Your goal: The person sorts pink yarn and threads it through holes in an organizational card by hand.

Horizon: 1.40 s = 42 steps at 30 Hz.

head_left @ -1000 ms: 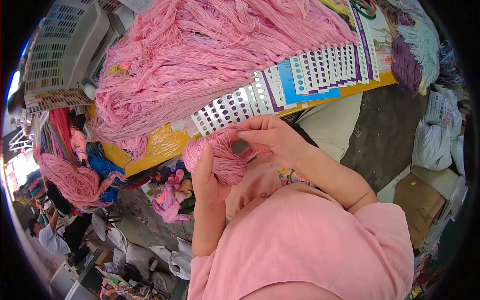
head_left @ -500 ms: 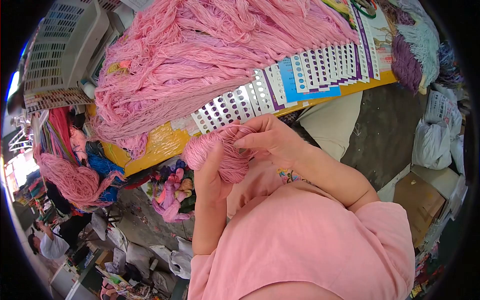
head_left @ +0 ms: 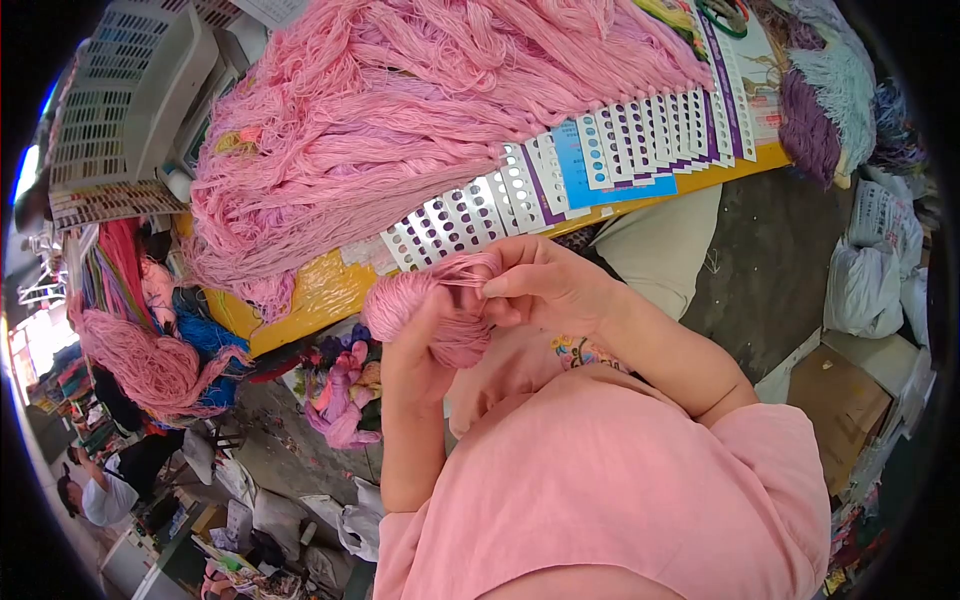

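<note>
A bundle of pink thread [head_left: 400,303] is held in front of my chest, just off the near edge of the table. My left hand [head_left: 418,352] is closed round it from below, with the thumb up across its front. At its right end, my right hand [head_left: 540,285] pinches a few strands [head_left: 472,264] between thumb and bent fingers and draws them out from the bundle. Past the hands, punched white cards [head_left: 450,220] lie along the table edge, with long pink skeins [head_left: 400,130] knotted through their holes.
The yellow-covered table [head_left: 305,295] spans the view ahead. Left of it hang pink skeins [head_left: 140,355] and blue yarn; a pile of mixed yarn [head_left: 345,395] lies below. Plastic bags [head_left: 865,285] and a cardboard box [head_left: 838,400] stand at right. Another person [head_left: 105,490] is far left.
My right hand has closed further round the strands, and they now stand out from the bundle as a gathered loop. My left hand has shifted slightly left with the bundle.
</note>
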Motion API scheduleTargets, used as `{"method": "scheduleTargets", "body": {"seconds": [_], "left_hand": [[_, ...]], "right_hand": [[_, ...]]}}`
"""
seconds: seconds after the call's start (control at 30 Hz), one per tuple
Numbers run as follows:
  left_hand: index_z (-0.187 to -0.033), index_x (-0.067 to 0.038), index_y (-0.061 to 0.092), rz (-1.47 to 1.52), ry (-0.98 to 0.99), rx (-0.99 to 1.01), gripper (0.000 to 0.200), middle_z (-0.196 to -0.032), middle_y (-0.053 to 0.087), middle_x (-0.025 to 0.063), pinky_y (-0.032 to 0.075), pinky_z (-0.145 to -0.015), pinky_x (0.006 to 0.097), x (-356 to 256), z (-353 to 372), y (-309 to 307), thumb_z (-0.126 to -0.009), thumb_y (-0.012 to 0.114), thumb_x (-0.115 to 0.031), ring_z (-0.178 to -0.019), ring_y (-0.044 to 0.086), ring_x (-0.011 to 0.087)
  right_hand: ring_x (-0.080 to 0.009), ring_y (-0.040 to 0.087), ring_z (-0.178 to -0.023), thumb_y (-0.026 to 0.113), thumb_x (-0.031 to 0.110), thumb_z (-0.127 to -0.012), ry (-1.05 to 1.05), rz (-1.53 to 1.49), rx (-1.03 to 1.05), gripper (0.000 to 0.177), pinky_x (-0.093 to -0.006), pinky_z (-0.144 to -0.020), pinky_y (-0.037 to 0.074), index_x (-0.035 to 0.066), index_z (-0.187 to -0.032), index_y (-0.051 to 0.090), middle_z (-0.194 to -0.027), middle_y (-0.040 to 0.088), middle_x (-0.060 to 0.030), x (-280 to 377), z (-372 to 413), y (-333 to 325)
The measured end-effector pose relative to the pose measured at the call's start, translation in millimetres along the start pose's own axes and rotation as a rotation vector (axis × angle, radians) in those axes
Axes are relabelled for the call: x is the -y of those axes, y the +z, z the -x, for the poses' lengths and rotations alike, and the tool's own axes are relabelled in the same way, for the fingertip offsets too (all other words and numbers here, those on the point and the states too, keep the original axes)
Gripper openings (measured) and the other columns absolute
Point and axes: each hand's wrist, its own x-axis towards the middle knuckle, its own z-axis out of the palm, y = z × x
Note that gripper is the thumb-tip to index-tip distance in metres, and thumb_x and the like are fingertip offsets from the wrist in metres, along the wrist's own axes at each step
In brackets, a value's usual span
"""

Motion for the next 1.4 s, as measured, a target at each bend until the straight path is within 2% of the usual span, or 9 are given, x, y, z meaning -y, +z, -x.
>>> {"method": "scheduleTargets", "body": {"seconds": [0.2, 0.43, 0.53, 0.57, 0.67, 0.77, 0.83, 0.93, 1.4], "left_hand": [[-0.088, 0.0, 0.043, 0.334, -0.159, 0.315, 0.022, -0.115, 0.035, 0.0264, 0.041, -0.076, 0.0353, -31.6, -10.9, -23.3, -0.08, 0.04, -0.02, -0.085, 0.051, 0.0177], [-0.066, -0.009, 0.039, 1.15, 0.049, -0.129, 0.017, -0.05, 0.033, 0.0008, 0.028, -0.037, 0.0212, -70.2, 24.1, -282.6, -0.083, 0.033, -0.011, -0.038, 0.034, 0.0064], [-0.115, -0.003, 0.035, 1.829, -0.901, -0.16, 0.038, -0.124, 0.028, 0.0074, 0.015, -0.096, 0.0324, -105.3, 75.8, -436.1, -0.079, 0.037, -0.016, -0.113, 0.025, 0.0176], [-0.115, -0.002, 0.033, 1.657, -0.618, -0.374, 0.04, -0.125, 0.026, 0.0084, 0.013, -0.096, 0.0349, -112.6, 90.9, -421.5, -0.078, 0.037, -0.014, -0.114, 0.023, 0.0197], [-0.117, 0.002, 0.028, 1.001, 0.19, -0.869, 0.047, -0.127, 0.021, 0.0115, 0.008, -0.096, 0.0421, -132.3, 112.9, -374.4, -0.072, 0.039, -0.006, -0.116, 0.017, 0.0262], [-0.115, 0.005, 0.031, -0.024, 0.214, -0.55, 0.041, -0.085, 0.053, 0.0113, 0.04, -0.077, 0.0367, -91.4, 25.2, -202.5, -0.079, 0.037, -0.016, -0.081, 0.052, 0.02], [-0.101, 0.003, 0.042, 0.566, -0.02, -0.199, 0.027, -0.043, 0.037, -0.0078, 0.027, -0.033, 0.0152, -57.2, -28.9, -149.0, -0.081, 0.036, -0.013, -0.032, 0.03, 0.0004], [-0.093, 0.003, 0.048, 0.298, -0.23, -0.043, 0.02, -0.063, 0.051, 0.0017, 0.031, -0.037, 0.0147, -22.3, -78.8, -55.6, -0.078, 0.044, -0.01, -0.04, 0.038, 0.0016], [-0.069, -0.004, 0.051, -0.797, -0.284, 0.04, 0.011, -0.057, 0.046, -0.0005, 0.033, -0.045, 0.018, 40.4, -139.0, 27.2, -0.077, 0.046, -0.011, -0.048, 0.041, 0.0063]], "right_hand": [[-0.005, 0.043, -0.057, 0.05, 0.002, -0.073, -0.19, 0.678, -0.078, 0.006, -0.0166, -0.046, 0.033, 0.0, -0.079, 0.053, -0.066, 0.049, -0.003, 30.5, 19.4, -5.1], [-0.0097, 0.042, -0.054, 0.041, 0.008, -0.08, -0.601, -0.008, 0.128, 0.009, -0.0282, -0.06, 0.044, 0.0, -0.075, 0.044, -0.066, 0.041, -0.0048, 133.7, 80.7, -28.4], [-0.0159, 0.042, -0.059, 0.042, 0.006, -0.076, -0.825, 0.275, -0.016, 0.012, -0.0304, -0.069, 0.04, -0.004, -0.069, 0.042, -0.065, 0.042, -0.0081, 213.5, 129.1, -95.0], [-0.0206, 0.042, -0.063, 0.041, 0.005, -0.074, -0.987, 0.025, -0.434, 0.014, -0.0309, -0.071, 0.037, -0.005, -0.064, 0.041, -0.063, 0.042, -0.0107, 247.5, 159.6, -100.8], [-0.0233, 0.045, -0.068, 0.041, 0.003, -0.072, -1.27, 0.318, 0.02, 0.01, -0.032, -0.074, 0.036, -0.006, -0.069, 0.047, -0.068, 0.049, -0.0139, 315.1, 236.5, -123.5], [-0.0209, 0.049, -0.077, 0.042, 0.003, -0.072, -1.107, 0.369, -0.187, 0.013, -0.0318, -0.079, 0.036, -0.005, -0.076, 0.051, -0.075, 0.051, -0.0125, 267.7, 155.7, -77.9], [-0.0111, 0.049, -0.076, 0.05, 0.011, -0.073, -1.049, 1.177, -0.627, 0.016, -0.0233, -0.072, 0.038, 0.003, -0.084, 0.055, -0.081, 0.054, -0.0053, 205.3, 74.5, -97.6], [-0.011, 0.052, -0.063, 0.06, 0.011, -0.062, -0.573, 1.095, -0.524, 0.012, -0.0237, -0.053, 0.039, 0.003, -0.071, 0.061, -0.066, 0.056, -0.0026, 131.0, 4.6, -90.0], [-0.027, 0.046, -0.064, 0.056, 0.004, -0.053, -1.078, 1.681, -0.722, 0.014, -0.0345, -0.059, 0.035, 0.002, -0.065, 0.05, -0.064, 0.046, -0.0092, 74.1, -25.4, -108.6]]}}
